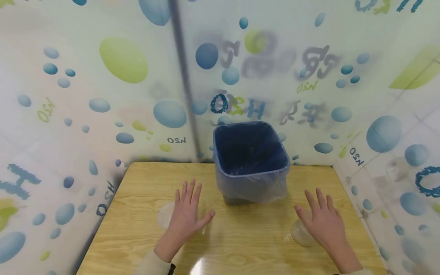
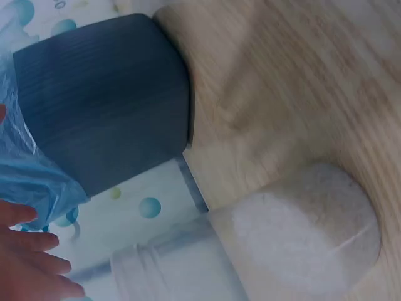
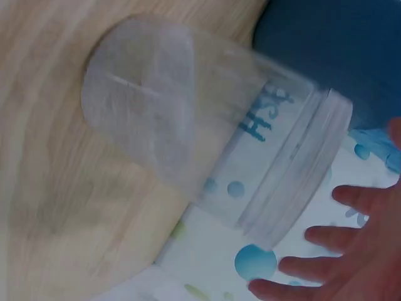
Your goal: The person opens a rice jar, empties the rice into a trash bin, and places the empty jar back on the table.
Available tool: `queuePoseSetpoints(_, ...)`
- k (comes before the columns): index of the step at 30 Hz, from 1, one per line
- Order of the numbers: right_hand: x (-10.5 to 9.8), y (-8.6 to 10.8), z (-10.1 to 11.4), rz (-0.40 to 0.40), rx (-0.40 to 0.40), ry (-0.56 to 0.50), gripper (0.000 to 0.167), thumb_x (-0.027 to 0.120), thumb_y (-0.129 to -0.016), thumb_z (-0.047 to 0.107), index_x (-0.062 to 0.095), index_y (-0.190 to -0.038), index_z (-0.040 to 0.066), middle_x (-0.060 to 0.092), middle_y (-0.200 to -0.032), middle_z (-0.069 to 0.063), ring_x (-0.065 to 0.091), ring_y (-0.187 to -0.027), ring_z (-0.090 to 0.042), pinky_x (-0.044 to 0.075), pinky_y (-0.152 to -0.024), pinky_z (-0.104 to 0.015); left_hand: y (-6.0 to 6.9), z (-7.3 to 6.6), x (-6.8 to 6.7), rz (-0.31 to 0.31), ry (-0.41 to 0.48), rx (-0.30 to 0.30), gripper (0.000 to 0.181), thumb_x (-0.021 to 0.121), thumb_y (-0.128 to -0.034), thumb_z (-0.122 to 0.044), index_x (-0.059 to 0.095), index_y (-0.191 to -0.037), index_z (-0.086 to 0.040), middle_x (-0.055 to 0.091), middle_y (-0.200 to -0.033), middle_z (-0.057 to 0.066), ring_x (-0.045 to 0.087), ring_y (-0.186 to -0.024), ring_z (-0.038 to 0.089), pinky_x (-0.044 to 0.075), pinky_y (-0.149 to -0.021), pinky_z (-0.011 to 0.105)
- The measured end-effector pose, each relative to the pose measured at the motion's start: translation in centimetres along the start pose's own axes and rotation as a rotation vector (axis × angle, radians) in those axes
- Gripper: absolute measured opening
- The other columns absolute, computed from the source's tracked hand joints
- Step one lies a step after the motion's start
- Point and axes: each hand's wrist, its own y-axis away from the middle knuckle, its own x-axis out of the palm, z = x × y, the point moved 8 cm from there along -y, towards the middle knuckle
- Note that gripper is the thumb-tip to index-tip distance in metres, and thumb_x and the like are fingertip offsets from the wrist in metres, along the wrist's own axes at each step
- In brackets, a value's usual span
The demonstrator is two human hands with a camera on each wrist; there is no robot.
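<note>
A dark blue bin (image 1: 249, 149) stands on the wooden table between and beyond my hands. A thin clear plastic bag (image 1: 256, 189) lines it and folds over its rim. My left hand (image 1: 185, 219), fingers straight and spread, hovers over a clear jar (image 1: 166, 214), which it partly hides. To the right, my right hand (image 1: 326, 225) is likewise spread above a second clear jar (image 1: 301, 233). Seen from the right wrist, that jar (image 3: 169, 100) is see-through and upright, with a clear lid-like top (image 3: 301, 175). Neither hand holds anything.
The wooden table (image 1: 134, 214) ends at a patterned curtain (image 1: 137, 103) printed with blue and green drops. More of the same curtain (image 1: 385, 179) hangs along the right side, and some on the left. Light glares off the table's front.
</note>
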Motion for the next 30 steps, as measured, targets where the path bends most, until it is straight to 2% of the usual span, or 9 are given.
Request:
queuePoseSetpoints(5, 0.9, 0.8, -0.2, 0.078, 0.086, -0.023, 0.092, 0.045, -0.097, 0.075, 0.038, -0.156, 0.006, 0.025, -0.16, -0.036, 0.031, -0.136, -0.064, 0.048, -0.076, -0.077, 0.6, -1.3, 0.4, -0.054, 0.049, 0.086, 0.095, 0.029, -0.1002, -0.074, 0.046, -0.148, 0.006, 0.041, -0.155, 0.032, 0.035, -0.142, 0.056, 0.031, -0.11, 0.072)
queuePoseSetpoints(9, 1.5, 1.1, -0.3, 0.112, 0.12, -0.011, 0.098, 0.045, -0.091, 0.082, 0.038, -0.156, 0.008, 0.025, -0.161, -0.035, 0.036, -0.134, -0.062, 0.049, -0.07, -0.076, 0.9, -2.0, 0.5, -0.099, 0.071, 0.113, 0.092, 0.028, -0.1014, -0.072, 0.049, -0.146, 0.006, 0.043, -0.154, 0.03, 0.037, -0.143, 0.053, 0.028, -0.118, 0.063)
queuePoseSetpoints(12, 1.7, 1.3, -0.4, 0.113, 0.133, 0.003, 0.099, 0.046, -0.09, 0.083, 0.04, -0.156, 0.01, 0.026, -0.16, -0.034, 0.04, -0.132, -0.061, 0.049, -0.067, -0.076, 1.0, -2.3, 0.6, -0.131, 0.082, 0.136, 0.088, 0.03, -0.1028, -0.069, 0.05, -0.145, 0.006, 0.044, -0.154, 0.03, 0.039, -0.141, 0.053, 0.021, -0.123, 0.053)
queuePoseSetpoints(14, 1.9, 1.5, -0.5, 0.113, 0.15, 0.008, 0.099, 0.046, -0.089, 0.083, 0.04, -0.156, 0.011, 0.028, -0.158, -0.035, 0.042, -0.129, -0.062, 0.049, -0.066, -0.075, 1.1, -2.5, 0.7, -0.144, 0.094, 0.147, 0.086, 0.032, -0.1032, -0.067, 0.05, -0.145, 0.006, 0.043, -0.153, 0.031, 0.04, -0.141, 0.053, 0.02, -0.124, 0.05)
queuePoseSetpoints(17, 2.2, 1.7, -0.8, 0.125, 0.175, 0.008, 0.097, 0.045, -0.09, 0.083, 0.039, -0.156, 0.011, 0.033, -0.153, -0.037, 0.048, -0.121, -0.063, 0.05, -0.065, -0.073, 1.2, -2.5, 0.9, -0.141, 0.116, 0.149, 0.083, 0.039, -0.1028, -0.065, 0.049, -0.146, 0.006, 0.042, -0.153, 0.032, 0.039, -0.14, 0.054, 0.032, -0.117, 0.058)
queuePoseSetpoints(21, 2.5, 1.9, -0.9, 0.125, 0.184, 0.009, 0.085, 0.054, -0.095, 0.07, 0.045, -0.152, 0.008, 0.042, -0.142, -0.037, 0.057, -0.107, -0.059, 0.051, -0.06, -0.064, 1.3, -2.2, 1.4, -0.123, 0.14, 0.135, 0.081, 0.051, -0.0994, -0.061, 0.048, -0.146, 0.006, 0.041, -0.154, 0.033, 0.041, -0.138, 0.057, 0.044, -0.103, 0.067)
queuePoseSetpoints(24, 2.3, 2.1, -0.8, 0.081, 0.164, 0.009, 0.072, 0.063, -0.095, 0.058, 0.054, -0.144, 0.005, 0.048, -0.135, -0.034, 0.06, -0.1, -0.054, 0.051, -0.056, -0.058, 1.3, -2.2, 1.6, -0.115, 0.151, 0.124, 0.081, 0.06, -0.0952, -0.056, 0.048, -0.146, 0.006, 0.041, -0.154, 0.033, 0.042, -0.137, 0.058, 0.045, -0.101, 0.067)
queuePoseSetpoints(30, 2.1, 2.7, 0.0, -0.015, 0.12, -0.031, 0.063, 0.066, -0.094, 0.055, 0.063, -0.136, 0.007, 0.054, -0.132, -0.029, 0.064, -0.095, -0.048, 0.049, -0.051, -0.049, 1.5, -2.1, 2.0, -0.09, 0.169, 0.112, 0.083, 0.072, -0.0889, -0.046, 0.047, -0.147, 0.007, 0.041, -0.154, 0.033, 0.042, -0.138, 0.056, 0.045, -0.102, 0.067)
